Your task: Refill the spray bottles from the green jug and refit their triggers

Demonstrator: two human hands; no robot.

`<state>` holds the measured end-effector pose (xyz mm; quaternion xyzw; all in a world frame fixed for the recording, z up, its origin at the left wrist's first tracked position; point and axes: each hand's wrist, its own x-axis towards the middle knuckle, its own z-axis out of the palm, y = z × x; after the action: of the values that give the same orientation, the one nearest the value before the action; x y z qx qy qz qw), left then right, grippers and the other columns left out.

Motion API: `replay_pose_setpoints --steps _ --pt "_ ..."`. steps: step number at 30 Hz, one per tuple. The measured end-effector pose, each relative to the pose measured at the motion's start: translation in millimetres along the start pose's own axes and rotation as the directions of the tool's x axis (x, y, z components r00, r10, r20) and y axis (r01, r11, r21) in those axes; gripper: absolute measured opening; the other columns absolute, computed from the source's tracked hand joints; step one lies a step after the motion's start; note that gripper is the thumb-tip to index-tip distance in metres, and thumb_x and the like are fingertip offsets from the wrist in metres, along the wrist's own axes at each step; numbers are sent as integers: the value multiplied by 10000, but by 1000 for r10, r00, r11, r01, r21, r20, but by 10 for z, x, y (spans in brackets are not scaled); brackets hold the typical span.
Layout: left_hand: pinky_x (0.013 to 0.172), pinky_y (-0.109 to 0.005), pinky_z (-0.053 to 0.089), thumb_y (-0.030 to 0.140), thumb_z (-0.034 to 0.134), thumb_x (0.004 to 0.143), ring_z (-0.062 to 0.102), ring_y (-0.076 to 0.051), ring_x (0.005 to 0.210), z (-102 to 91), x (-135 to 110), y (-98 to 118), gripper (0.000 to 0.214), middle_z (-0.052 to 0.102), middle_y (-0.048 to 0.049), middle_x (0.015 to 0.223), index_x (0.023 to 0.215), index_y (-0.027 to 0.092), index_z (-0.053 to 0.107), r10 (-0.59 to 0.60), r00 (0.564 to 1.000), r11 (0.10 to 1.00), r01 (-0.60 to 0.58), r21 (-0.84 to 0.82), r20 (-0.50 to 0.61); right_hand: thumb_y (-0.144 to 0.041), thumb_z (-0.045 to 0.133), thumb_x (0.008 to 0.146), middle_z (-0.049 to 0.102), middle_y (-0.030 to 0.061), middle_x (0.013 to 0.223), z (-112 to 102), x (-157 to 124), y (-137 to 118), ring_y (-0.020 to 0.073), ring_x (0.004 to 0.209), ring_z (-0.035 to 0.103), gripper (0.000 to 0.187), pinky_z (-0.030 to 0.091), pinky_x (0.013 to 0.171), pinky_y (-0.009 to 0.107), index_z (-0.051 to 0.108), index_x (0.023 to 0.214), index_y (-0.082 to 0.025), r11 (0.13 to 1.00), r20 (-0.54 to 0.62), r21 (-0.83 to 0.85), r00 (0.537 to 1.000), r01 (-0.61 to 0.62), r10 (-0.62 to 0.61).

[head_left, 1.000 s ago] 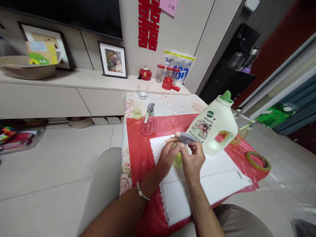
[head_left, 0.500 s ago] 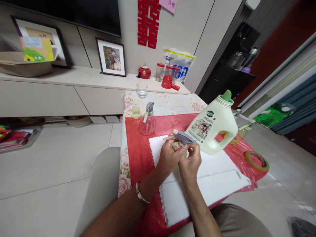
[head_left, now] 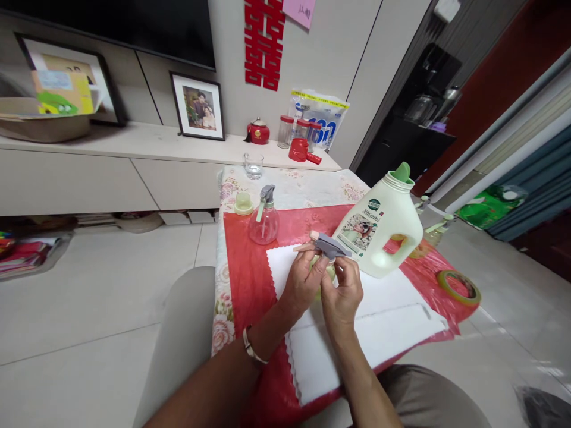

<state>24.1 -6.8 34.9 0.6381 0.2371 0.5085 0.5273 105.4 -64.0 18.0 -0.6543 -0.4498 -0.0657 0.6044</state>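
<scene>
Both my hands meet over the white cloth (head_left: 392,333) on the table. My left hand (head_left: 303,285) wraps round a small yellow-green spray bottle (head_left: 329,271), mostly hidden by the fingers. My right hand (head_left: 342,294) pinches the collar under its grey trigger spray head (head_left: 329,246), which points left. Just beyond, a large pale green detergent jug (head_left: 383,226) stands with its cap off.
A pink spray bottle (head_left: 264,220) and a pale green cap (head_left: 243,204) stand at the far left of the red table cover (head_left: 243,273). A drinking glass (head_left: 253,165) sits farther back. A tape roll (head_left: 459,286) lies at the right. A low cabinet (head_left: 134,166) holds frames and jars.
My hands and the small bottle have stayed together with slight finger shifts at the spray head. The camera has drifted a little, moving the scene slightly left.
</scene>
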Motion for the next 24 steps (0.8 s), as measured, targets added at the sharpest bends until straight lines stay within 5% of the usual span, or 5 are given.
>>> replay_pose_setpoints --steps 8,17,24 --pt "950 -374 513 199 677 809 643 -259 1021 27 3 3 164 693 -70 1002 968 200 715 29 999 998 -31 54 31 -357 716 812 616 66 1026 41 -43 -41 201 981 604 277 540 838 394 576 999 -206 1000 -50 -9 999 13 -13" --pt "879 -347 542 267 769 778 680 -231 939 43 63 -84 223 700 -79 994 968 167 713 -55 995 994 47 -98 -84 -294 679 824 610 60 1020 87 -51 -32 194 1001 601 205 548 882 410 571 972 -204 1000 -49 21 999 24 -23" --pt "920 -351 496 293 733 828 645 -239 987 18 62 -51 159 704 -73 977 951 192 732 12 998 1000 -11 26 -56 -258 646 830 623 72 1057 52 -32 21 194 1003 610 300 557 883 411 587 1119 -204 1000 -29 -11 1000 12 -12"
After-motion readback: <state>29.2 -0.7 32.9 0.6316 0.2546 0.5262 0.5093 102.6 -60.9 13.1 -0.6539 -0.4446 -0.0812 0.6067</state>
